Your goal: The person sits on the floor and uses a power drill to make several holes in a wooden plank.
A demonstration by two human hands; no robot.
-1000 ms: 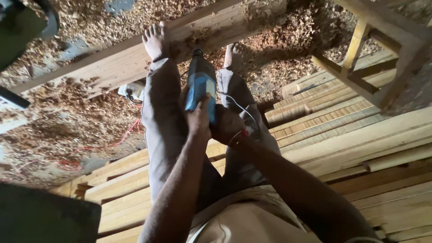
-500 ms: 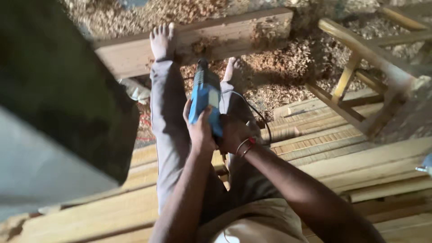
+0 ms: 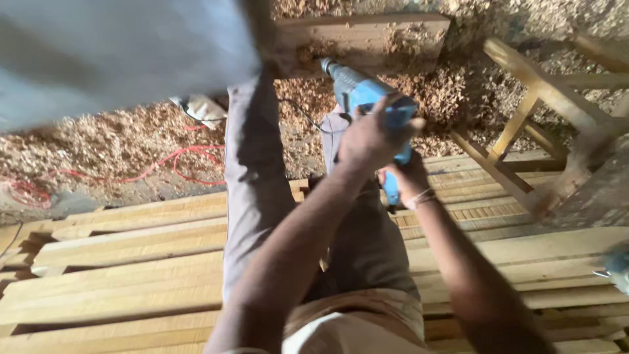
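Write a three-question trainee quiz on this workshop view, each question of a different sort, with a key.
1. True or false: both hands grip the blue power drill.
2. Multiple choice: the drill's tip points toward
A. the wooden plank across the top
B. the red cable
C. the wooden frame at right
3. Fill in: the floor around the plank is covered with wood ____.

Key
1. True: the left hand wraps the body and the right hand holds the handle below.
2. A
3. shavings
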